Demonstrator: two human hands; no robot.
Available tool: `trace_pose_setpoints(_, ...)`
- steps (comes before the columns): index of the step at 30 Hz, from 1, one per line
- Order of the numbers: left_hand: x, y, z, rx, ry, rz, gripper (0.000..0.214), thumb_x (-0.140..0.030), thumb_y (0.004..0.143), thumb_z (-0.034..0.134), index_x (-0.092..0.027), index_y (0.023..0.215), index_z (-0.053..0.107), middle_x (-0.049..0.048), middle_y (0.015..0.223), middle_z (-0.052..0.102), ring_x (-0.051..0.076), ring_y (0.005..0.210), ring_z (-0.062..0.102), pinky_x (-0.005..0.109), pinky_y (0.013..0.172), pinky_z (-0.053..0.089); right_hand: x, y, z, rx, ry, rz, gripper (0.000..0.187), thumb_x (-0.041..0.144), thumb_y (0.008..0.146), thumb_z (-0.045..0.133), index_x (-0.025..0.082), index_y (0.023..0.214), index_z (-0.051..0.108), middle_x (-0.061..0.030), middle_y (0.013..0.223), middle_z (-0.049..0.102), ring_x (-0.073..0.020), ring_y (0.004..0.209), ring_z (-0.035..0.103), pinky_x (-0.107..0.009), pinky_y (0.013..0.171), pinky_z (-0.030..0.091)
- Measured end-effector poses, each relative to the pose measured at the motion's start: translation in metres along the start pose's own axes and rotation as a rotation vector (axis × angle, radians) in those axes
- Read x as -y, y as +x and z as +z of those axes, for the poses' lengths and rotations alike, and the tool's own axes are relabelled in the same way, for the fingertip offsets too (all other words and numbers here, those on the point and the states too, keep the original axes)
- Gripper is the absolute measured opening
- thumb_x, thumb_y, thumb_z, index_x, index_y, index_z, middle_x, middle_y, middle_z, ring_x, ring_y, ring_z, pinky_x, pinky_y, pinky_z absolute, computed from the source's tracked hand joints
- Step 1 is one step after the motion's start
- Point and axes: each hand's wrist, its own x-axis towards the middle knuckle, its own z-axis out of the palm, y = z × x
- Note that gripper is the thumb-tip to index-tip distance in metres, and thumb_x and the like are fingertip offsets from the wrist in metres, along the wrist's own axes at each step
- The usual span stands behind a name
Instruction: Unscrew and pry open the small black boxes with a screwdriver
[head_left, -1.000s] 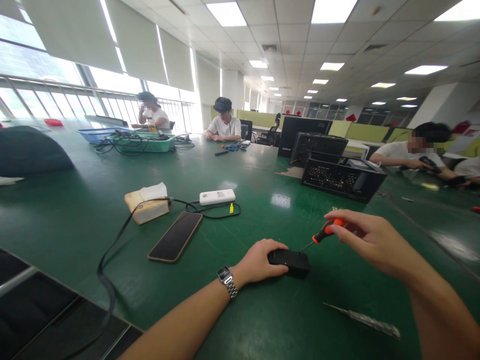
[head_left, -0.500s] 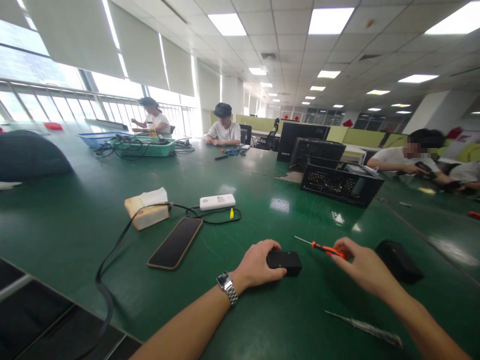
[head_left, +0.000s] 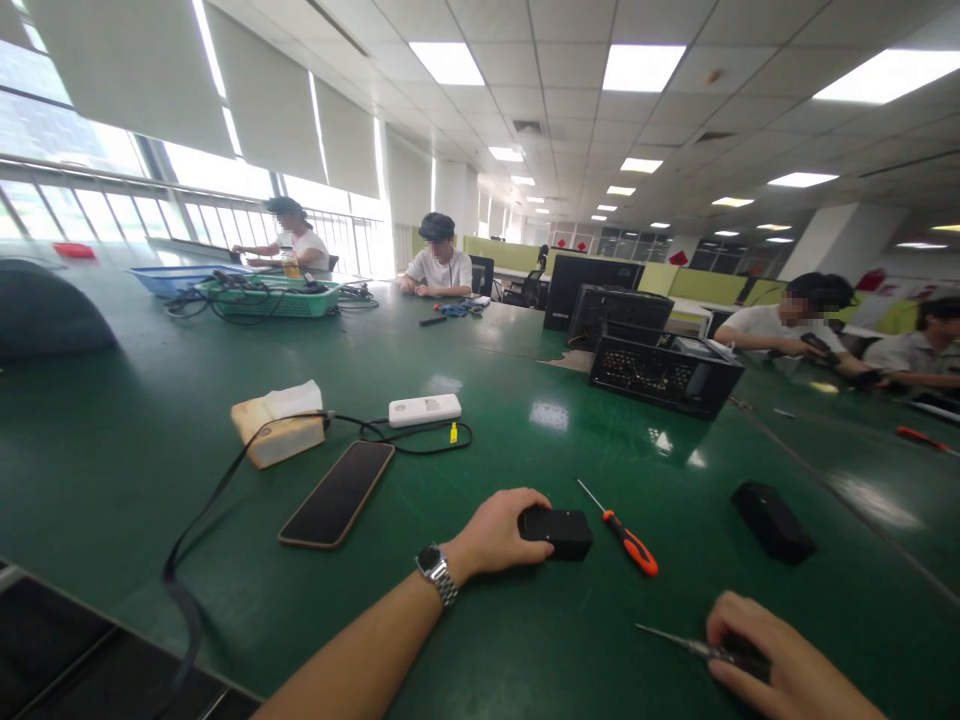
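Note:
My left hand (head_left: 504,535), with a metal-banded watch at the wrist, grips the left end of a small black box (head_left: 566,534) lying on the green table. Just right of that box lies an orange-and-black screwdriver (head_left: 627,541), its tip pointing away to the left. Near the front edge of the view, my right hand (head_left: 772,650) has its thumb and fingers closed around the handle of a thin screwdriver (head_left: 679,641). Its slim metal shaft points left; the fingers partly hide the handle. A second black box (head_left: 772,520) sits farther back on the right.
Left of my hands are a phone (head_left: 339,495), a tissue pack (head_left: 289,432) and a white power bank (head_left: 424,410) with a black cable. Black computer cases (head_left: 664,375) stand farther back. A green basket (head_left: 292,300) holds cables. Other people sit around the table.
My right hand has let go of the orange-and-black screwdriver, which now lies beside the black box. It has moved nearer me and taken hold of the thin screwdriver. My left hand keeps its grip.

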Motion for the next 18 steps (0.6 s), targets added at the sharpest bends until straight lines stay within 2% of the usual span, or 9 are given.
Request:
trace_pose_setpoints(2, 0.002, 0.0, -0.002, 0.032, -0.035, 0.031, 0.041, -0.03, 0.069, 0.073, -0.018, 0.107, 0.065, 0.0038, 0.101, 0.066, 0.02, 0.087, 0.06, 0.026, 0.075, 0.046, 0.006, -0.004, -0.004, 0.01, 0.047, -0.017, 0.021, 0.043, 0.08, 0.061, 0.025, 0.075, 0.069, -0.0013, 0.076, 0.068, -0.0197, 0.07, 0.064, -0.027, 0.065, 0.052)
trace_pose_setpoints(9, 0.004, 0.0, -0.007, 0.152, -0.167, 0.052, 0.044, -0.027, 0.067, 0.075, -0.018, 0.109, 0.065, 0.0014, 0.097, 0.063, 0.017, 0.083, 0.058, 0.023, 0.071, 0.044, 0.041, 0.019, -0.008, -0.091, 0.212, -0.084, 0.03, 0.046, 0.087, 0.052, 0.025, 0.092, 0.072, -0.0034, 0.085, 0.069, -0.0212, 0.079, 0.064, -0.027, 0.068, 0.051)
trace_pose_setpoints(18, 0.001, 0.001, -0.006, 0.221, -0.275, 0.103, 0.043, -0.024, 0.066, 0.076, -0.019, 0.108, 0.065, 0.0005, 0.096, 0.062, 0.016, 0.082, 0.055, 0.022, 0.071, 0.043, 0.047, 0.018, -0.003, -0.082, 0.197, -0.076, 0.029, 0.045, 0.09, 0.051, 0.022, 0.093, 0.068, -0.0029, 0.086, 0.064, -0.018, 0.077, 0.06, -0.027, 0.067, 0.047)
